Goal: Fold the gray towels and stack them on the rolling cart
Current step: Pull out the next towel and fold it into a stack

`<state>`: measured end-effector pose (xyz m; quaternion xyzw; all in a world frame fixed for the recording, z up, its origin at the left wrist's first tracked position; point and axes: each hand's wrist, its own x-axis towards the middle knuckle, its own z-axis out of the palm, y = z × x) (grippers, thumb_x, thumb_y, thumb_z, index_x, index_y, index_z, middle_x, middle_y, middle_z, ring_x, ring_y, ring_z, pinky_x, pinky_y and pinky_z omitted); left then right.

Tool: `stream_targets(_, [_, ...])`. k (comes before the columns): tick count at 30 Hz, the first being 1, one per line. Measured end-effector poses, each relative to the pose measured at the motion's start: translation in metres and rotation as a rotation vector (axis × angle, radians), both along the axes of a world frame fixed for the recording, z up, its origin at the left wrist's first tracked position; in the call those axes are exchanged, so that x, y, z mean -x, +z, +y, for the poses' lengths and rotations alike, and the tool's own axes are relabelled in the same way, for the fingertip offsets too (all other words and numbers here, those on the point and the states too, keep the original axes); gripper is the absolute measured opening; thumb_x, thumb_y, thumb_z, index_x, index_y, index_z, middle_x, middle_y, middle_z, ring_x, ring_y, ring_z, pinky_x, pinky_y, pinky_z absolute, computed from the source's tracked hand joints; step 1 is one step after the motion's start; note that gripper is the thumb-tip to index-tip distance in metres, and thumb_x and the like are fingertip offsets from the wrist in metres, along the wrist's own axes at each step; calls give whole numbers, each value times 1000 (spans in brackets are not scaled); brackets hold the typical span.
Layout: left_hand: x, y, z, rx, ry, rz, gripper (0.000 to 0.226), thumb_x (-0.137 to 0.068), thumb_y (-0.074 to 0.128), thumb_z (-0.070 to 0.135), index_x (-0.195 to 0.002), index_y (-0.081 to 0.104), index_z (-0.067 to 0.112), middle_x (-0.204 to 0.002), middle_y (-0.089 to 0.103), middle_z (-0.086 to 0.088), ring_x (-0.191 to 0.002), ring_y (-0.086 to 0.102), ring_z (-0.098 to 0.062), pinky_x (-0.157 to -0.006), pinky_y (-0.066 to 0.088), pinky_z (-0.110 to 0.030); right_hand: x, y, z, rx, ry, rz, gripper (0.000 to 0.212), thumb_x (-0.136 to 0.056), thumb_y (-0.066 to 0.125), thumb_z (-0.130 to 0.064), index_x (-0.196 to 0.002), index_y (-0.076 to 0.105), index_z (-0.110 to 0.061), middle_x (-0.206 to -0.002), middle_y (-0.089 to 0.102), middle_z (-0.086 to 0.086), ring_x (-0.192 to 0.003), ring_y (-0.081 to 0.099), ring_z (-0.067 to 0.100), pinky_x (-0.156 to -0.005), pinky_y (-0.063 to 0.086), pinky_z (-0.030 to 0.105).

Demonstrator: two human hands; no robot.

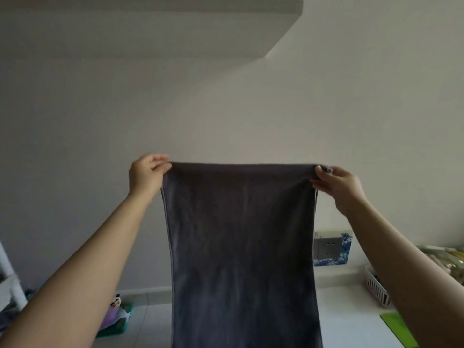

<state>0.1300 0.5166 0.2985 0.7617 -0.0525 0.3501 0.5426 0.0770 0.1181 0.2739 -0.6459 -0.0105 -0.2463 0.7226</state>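
A dark gray towel (241, 247) hangs straight down in front of me, stretched flat between both raised hands. My left hand (147, 173) pinches its top left corner. My right hand (336, 184) pinches its top right corner. The towel's lower end runs out of the bottom of the frame. At the far left edge stands a white frame (8, 277) that may be part of the rolling cart; I cannot tell.
A white shelf (175, 28) juts from the wall overhead. A white counter (351, 297) at the right carries a white slotted basket (376, 290), a blue-patterned box (331, 249) and a green sheet (399, 330). A small green bin with toys (118, 317) sits on the floor at lower left.
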Motion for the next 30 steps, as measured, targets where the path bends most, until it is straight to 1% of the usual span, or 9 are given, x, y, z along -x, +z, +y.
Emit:
stream_targets(2, [14, 18, 1, 63, -43, -73, 17, -82, 65, 0, -96, 65, 10, -87, 69, 0, -60, 58, 12, -68, 44, -5, 13, 12, 1, -26, 46, -80, 22, -76, 72, -24, -84, 61, -7, -72, 66, 6, -61, 68, 9, -62, 56, 21])
stream_targets(4, [34, 29, 4, 115, -126, -80, 18, -83, 64, 0, -86, 63, 19, -68, 69, 16, -58, 58, 12, -63, 45, -6, 30, 16, -1, 8, 67, -104, 45, -61, 75, -39, -89, 62, -6, -66, 67, -1, -60, 68, 8, -59, 55, 19])
stream_targets(6, [55, 29, 9, 137, -195, -23, 22, -84, 64, 3, -82, 62, 25, -60, 67, 21, -55, 58, 8, -54, 44, -9, 45, 10, -6, 60, 64, -100, 47, -69, 73, -40, -97, 63, -3, -68, 63, 0, -54, 64, 6, -55, 53, 17])
stream_targets(10, [99, -10, 20, 141, -276, 135, 21, -85, 61, 2, -83, 63, 22, -58, 67, 17, -49, 55, 6, -45, 39, -10, 81, -28, -11, 140, 48, -24, 80, -35, 79, -72, -79, 62, -8, -57, 51, -3, -49, 48, 7, -47, 42, 16])
stream_targets(14, [137, -84, 32, 107, -303, 325, 19, -84, 61, 0, -85, 65, 18, -63, 70, 13, -55, 59, 4, -48, 43, -12, 109, -104, -19, 157, 83, 104, 95, -42, 80, -71, -83, 58, 12, -75, 49, 13, -72, 44, 21, -64, 33, 29])
stream_targets(18, [168, -171, 37, 189, -326, 554, 18, -84, 58, -8, -85, 64, 10, -61, 70, 5, -54, 61, 1, -51, 47, -9, 146, -171, -14, 160, 169, 305, 86, -36, 82, -69, -85, 71, 1, -84, 69, 14, -81, 62, 22, -69, 52, 26])
stream_targets(22, [191, -246, 43, 137, -328, 817, 13, -83, 62, -3, -90, 65, 8, -65, 71, 2, -55, 60, -8, -49, 42, -18, 171, -236, -1, 163, 186, 520, 81, -32, 82, -67, -77, 67, -2, -67, 60, 5, -64, 56, 13, -52, 48, 19])
stream_targets(26, [203, -294, 45, 121, -303, 969, 11, -82, 65, -2, -90, 67, 6, -78, 72, -11, -65, 60, -18, -58, 43, -25, 183, -284, 8, 158, 167, 703, 28, -76, 73, -31, -70, 61, -7, -66, 51, 8, -61, 49, 15, -52, 39, 23])
stream_targets(30, [196, -324, 43, 72, -249, 1023, 11, -82, 67, 2, -85, 70, 12, -85, 73, -10, -75, 63, -20, -68, 44, -29, 176, -318, 16, 164, 96, 805, 14, -88, 64, -17, -83, 67, -4, -71, 60, 8, -68, 54, 18, -60, 43, 29])
